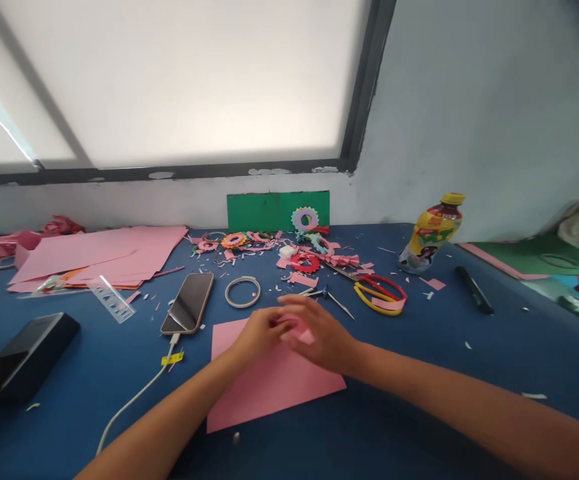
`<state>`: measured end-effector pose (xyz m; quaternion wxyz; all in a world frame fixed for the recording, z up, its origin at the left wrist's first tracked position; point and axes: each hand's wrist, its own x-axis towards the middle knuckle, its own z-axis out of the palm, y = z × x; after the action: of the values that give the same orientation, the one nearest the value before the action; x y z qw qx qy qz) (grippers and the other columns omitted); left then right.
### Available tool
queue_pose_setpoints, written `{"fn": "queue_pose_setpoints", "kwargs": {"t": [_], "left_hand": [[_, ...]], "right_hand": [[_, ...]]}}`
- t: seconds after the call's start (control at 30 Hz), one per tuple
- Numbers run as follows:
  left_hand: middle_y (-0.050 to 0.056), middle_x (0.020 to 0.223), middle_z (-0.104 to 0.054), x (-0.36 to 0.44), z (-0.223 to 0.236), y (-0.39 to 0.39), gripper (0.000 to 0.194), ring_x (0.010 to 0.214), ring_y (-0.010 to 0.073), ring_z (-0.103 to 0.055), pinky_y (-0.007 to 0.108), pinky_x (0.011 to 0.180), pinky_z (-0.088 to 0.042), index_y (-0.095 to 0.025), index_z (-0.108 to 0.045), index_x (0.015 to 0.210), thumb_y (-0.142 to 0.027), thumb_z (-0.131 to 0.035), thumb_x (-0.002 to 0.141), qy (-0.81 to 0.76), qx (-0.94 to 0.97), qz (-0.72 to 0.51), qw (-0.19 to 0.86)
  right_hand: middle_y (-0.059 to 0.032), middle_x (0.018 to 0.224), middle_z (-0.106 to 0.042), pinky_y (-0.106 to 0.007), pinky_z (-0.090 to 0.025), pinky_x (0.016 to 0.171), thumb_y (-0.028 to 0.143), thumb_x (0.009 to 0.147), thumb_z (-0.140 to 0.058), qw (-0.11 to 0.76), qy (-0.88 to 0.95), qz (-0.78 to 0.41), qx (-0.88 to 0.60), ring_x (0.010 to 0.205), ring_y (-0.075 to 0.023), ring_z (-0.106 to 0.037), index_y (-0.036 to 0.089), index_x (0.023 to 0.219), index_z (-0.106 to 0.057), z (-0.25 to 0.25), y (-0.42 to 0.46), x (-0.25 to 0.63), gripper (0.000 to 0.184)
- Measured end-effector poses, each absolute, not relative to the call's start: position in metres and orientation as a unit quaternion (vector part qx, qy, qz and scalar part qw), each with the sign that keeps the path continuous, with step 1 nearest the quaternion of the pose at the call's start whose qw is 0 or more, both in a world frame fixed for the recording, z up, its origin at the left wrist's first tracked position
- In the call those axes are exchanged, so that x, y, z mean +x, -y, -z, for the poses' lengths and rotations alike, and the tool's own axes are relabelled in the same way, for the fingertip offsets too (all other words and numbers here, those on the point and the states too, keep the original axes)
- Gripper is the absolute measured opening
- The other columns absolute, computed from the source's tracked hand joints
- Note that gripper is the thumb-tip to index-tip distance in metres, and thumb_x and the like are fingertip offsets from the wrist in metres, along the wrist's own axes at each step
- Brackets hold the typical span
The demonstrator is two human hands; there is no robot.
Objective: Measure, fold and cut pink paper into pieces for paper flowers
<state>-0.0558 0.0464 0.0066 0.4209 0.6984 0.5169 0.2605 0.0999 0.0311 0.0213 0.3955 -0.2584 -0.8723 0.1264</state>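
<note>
A pink paper sheet (pixel 269 390) lies on the blue table, tilted slightly, below both my hands. My left hand (pixel 258 335) is closed, its fingertips pinching what looks like a small curled piece of pink paper (pixel 299 328). From the other side my right hand (pixel 327 340) reaches in, thumb and fingers apart around that piece, its fingertips close to those of my left hand. The fingers partly cover the piece, and its full shape is hidden. Just beyond the hands is a pair of compasses (pixel 325 292), partly hidden by my right hand.
A grey ring (pixel 242 292), a phone (pixel 188 303) with its cable, and a clear stencil ruler (pixel 112 300) lie to the left. Behind are notched paper rings (pixel 304 263) and scraps. Yellow-and-red-handled scissors (pixel 380 297), a bottle (pixel 432 233) and a black pen (pixel 473 290) are to the right.
</note>
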Motion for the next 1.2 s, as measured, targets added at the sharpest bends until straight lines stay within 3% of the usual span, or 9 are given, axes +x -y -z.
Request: {"fn": "queue_pose_setpoints", "kwargs": {"t": [0.1, 0.17, 0.23, 0.5, 0.67, 0.77, 0.9, 1.03, 1.2], "left_hand": [[0.002, 0.074, -0.058, -0.055, -0.012, -0.048, 0.027, 0.063, 0.0125, -0.056, 0.026, 0.057, -0.047, -0.01, -0.059, 0.085, -0.035, -0.048, 0.087, -0.5, 0.702, -0.245, 0.444], [-0.003, 0.055, -0.049, -0.055, -0.015, -0.047, 0.035, 0.05, 0.0099, -0.048, 0.022, 0.048, -0.038, -0.012, -0.057, 0.066, -0.039, -0.047, 0.085, -0.491, 0.706, -0.247, 0.446], [-0.004, 0.05, -0.045, -0.055, -0.017, -0.047, 0.036, 0.048, 0.0094, -0.044, 0.021, 0.046, -0.034, -0.013, -0.055, 0.061, -0.04, -0.046, 0.082, -0.481, 0.712, -0.251, 0.446], [0.001, 0.07, -0.062, -0.06, -0.012, -0.052, 0.019, 0.063, 0.0132, -0.054, 0.022, 0.055, -0.04, -0.015, -0.062, 0.076, -0.029, -0.049, 0.076, -0.474, 0.734, -0.272, 0.404], [0.002, 0.07, -0.063, -0.058, -0.015, -0.05, 0.016, 0.063, 0.0136, -0.054, 0.022, 0.057, -0.041, -0.015, -0.064, 0.076, -0.02, -0.049, 0.073, -0.462, 0.769, -0.256, 0.36], [0.001, 0.075, -0.062, -0.059, -0.016, -0.049, 0.019, 0.063, 0.0123, -0.052, 0.022, 0.059, -0.04, -0.017, -0.066, 0.078, -0.011, -0.05, 0.069, -0.441, 0.801, -0.234, 0.332], [0.002, 0.086, -0.063, -0.064, -0.018, -0.048, 0.026, 0.068, 0.012, -0.054, 0.021, 0.063, -0.04, -0.021, -0.067, 0.084, -0.008, -0.048, 0.073, -0.403, 0.844, -0.194, 0.297], [0.004, 0.099, -0.062, -0.066, -0.024, -0.044, 0.032, 0.082, 0.0151, -0.058, 0.024, 0.071, -0.042, -0.025, -0.066, 0.096, -0.011, -0.041, 0.082, -0.362, 0.906, -0.12, 0.184], [0.006, 0.095, -0.065, -0.061, -0.029, -0.036, 0.03, 0.087, 0.0189, -0.058, 0.028, 0.076, -0.043, -0.022, -0.066, 0.097, -0.013, -0.039, 0.085, -0.344, 0.932, -0.061, 0.094]], "right_hand": [[-0.0079, 0.097, -0.061, -0.031, -0.049, 0.071, 0.035, 0.081, -0.053, 0.385, 0.761, -0.312, -0.419, 0.081, -0.0167, -0.059, 0.018, 0.104, -0.052, 0.0, -0.045, 0.132, 0.028], [-0.0039, 0.081, -0.063, -0.027, -0.048, 0.065, 0.036, 0.082, -0.051, 0.355, 0.724, -0.397, -0.438, 0.07, -0.0143, -0.058, 0.017, 0.09, -0.057, 0.005, -0.049, 0.137, 0.022], [-0.0022, 0.077, -0.062, -0.026, -0.046, 0.065, 0.035, 0.081, -0.052, 0.348, 0.713, -0.426, -0.435, 0.07, -0.0136, -0.057, 0.017, 0.082, -0.059, 0.004, -0.05, 0.137, 0.019], [-0.0017, 0.077, -0.062, -0.024, -0.045, 0.06, 0.026, 0.08, -0.053, 0.339, 0.725, -0.39, -0.456, 0.066, -0.0122, -0.056, 0.017, 0.1, -0.058, 0.001, -0.049, 0.139, 0.023], [-0.0018, 0.075, -0.063, -0.023, -0.044, 0.058, 0.011, 0.075, -0.052, 0.319, 0.79, -0.296, -0.432, 0.063, -0.0117, -0.055, 0.017, 0.083, -0.065, 0.001, -0.047, 0.137, 0.016], [-0.0023, 0.079, -0.064, -0.026, -0.046, 0.07, 0.003, 0.072, -0.053, 0.311, 0.81, -0.283, -0.408, 0.073, -0.0137, -0.057, 0.018, 0.081, -0.066, 0.002, -0.049, 0.141, 0.022], [-0.0061, 0.094, -0.065, -0.029, -0.044, 0.083, 0.006, 0.078, -0.053, 0.262, 0.887, -0.204, -0.321, 0.091, -0.0158, -0.057, 0.018, 0.088, -0.066, 0.001, -0.052, 0.152, 0.021], [-0.0081, 0.102, -0.062, -0.029, -0.045, 0.083, 0.013, 0.085, -0.048, 0.188, 0.937, -0.133, -0.263, 0.092, -0.016, -0.056, 0.02, 0.095, -0.065, -0.006, -0.053, 0.16, 0.021], [-0.0105, 0.105, -0.062, -0.031, -0.044, 0.084, 0.012, 0.086, -0.045, 0.157, 0.952, -0.07, -0.253, 0.093, -0.0183, -0.056, 0.016, 0.099, -0.064, -0.009, -0.048, 0.158, 0.023]]}}
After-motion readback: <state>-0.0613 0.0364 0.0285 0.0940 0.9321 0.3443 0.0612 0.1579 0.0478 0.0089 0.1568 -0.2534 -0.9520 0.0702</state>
